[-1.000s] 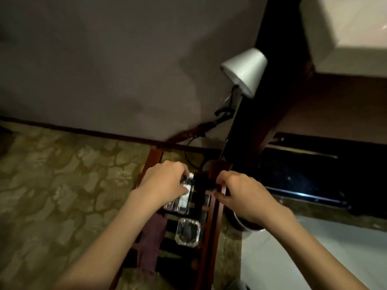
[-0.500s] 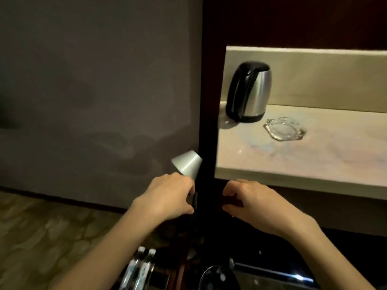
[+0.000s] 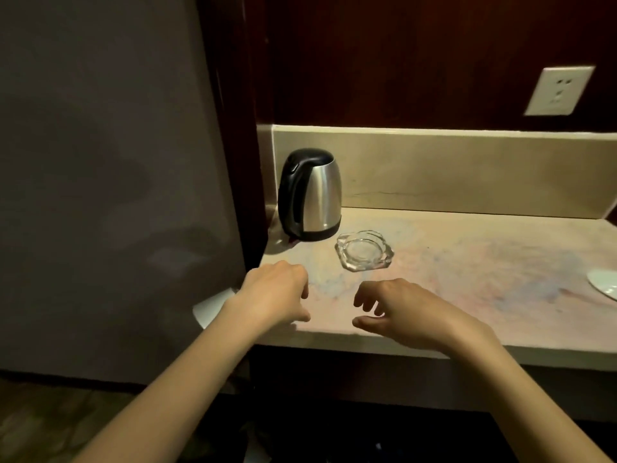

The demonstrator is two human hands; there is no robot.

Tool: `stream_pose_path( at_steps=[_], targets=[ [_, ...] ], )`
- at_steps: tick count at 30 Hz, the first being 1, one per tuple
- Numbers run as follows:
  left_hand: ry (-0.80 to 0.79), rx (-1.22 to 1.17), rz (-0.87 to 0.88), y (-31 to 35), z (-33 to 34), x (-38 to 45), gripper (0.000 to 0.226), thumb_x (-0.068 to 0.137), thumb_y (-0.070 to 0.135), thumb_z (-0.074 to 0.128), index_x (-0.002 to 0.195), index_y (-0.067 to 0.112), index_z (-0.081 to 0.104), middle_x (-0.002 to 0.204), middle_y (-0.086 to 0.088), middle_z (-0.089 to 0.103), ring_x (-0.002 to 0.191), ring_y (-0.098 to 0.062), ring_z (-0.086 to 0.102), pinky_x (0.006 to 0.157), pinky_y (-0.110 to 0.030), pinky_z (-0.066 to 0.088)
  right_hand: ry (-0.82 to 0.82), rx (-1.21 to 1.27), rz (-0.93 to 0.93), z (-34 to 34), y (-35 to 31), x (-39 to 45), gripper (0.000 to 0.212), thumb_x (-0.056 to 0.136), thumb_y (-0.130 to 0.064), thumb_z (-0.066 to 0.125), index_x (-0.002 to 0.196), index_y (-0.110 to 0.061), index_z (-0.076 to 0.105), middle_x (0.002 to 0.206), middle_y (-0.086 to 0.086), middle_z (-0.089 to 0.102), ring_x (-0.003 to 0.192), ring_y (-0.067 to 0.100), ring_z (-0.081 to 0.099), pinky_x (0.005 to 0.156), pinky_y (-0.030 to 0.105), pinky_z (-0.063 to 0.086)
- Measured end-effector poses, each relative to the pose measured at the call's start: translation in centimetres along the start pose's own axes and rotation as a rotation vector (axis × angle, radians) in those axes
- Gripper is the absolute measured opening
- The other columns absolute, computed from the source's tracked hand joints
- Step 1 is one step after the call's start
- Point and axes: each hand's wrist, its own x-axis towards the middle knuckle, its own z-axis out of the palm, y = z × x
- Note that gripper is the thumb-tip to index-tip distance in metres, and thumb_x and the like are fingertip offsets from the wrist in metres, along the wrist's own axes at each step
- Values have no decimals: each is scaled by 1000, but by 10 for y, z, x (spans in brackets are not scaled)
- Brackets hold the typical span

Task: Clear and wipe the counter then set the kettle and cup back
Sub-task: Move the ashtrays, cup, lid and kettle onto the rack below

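A white lampshade (image 3: 208, 307) is peeking out below the counter's left corner, behind the left hand (image 3: 272, 295), which is hovering loosely curled and holding nothing. The steel electric kettle (image 3: 310, 195) is standing upright in the counter's (image 3: 467, 269) back left corner, probably parked clear of the working area. Just beside it a glass ashtray (image 3: 364, 250) is lying flat. The right hand (image 3: 405, 314) is hanging relaxed, fingers spread, gripping nothing, likely readying to clear. A white dish (image 3: 606, 282) is showing at the right edge; no cup is visible.

A black-handled stainless steel kettle (image 3: 310, 195) stands at the back left of the pale marble desk (image 3: 467, 269), a clear glass ashtray (image 3: 364, 250) just beside it. The left hand (image 3: 273, 294) and right hand (image 3: 407, 312) hover near the front edge, fingers loosely curled, holding nothing.
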Motion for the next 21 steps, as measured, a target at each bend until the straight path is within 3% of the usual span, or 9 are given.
stream_pose_path(
  at_steps=[6,9,13,15,18,21],
  targets=[
    [4,-135,-32,21,-12,74,34,82,45,68,98,15,71,92,-2,71,87,-20,66,81,-35,55,-1,123,111,-17,52,39,31,90,-38,61,112,-17,62,112,2,67,95,17,62,87,33,50],
    [-24,-340,-78,17,-8,118,41,83,47,65,88,7,71,76,-3,74,72,-17,71,76,-34,58,53,277,168,-24,85,74,27,91,-36,60,102,-12,65,100,8,72,83,20,68,75,33,52],
    [-53,-682,-162,8,9,168,44,83,41,69,87,-2,60,76,-14,72,64,-27,71,69,-40,60,232,515,299,-21,120,126,29,93,-35,58,98,-7,63,90,14,71,66,24,68,54,30,52],
    [-71,-861,-208,9,16,178,41,84,33,70,87,-6,58,70,-18,67,53,-26,66,56,-39,59,252,562,338,-16,129,143,30,93,-36,57,93,-7,63,81,14,68,58,23,62,47,24,46],
    [-58,-1005,-252,12,24,182,37,88,22,68,92,-13,60,59,-18,61,31,-13,54,36,-23,46,263,559,416,-8,139,159,37,92,-38,56,80,-4,64,61,8,59,65,26,57,59,29,40],
    [-26,-1003,-240,11,33,188,31,86,21,70,84,-10,68,48,-10,61,29,-11,51,35,-19,43,276,553,452,2,140,167,39,89,-34,62,81,3,71,62,10,59,62,21,53,59,29,39]
  ],
)
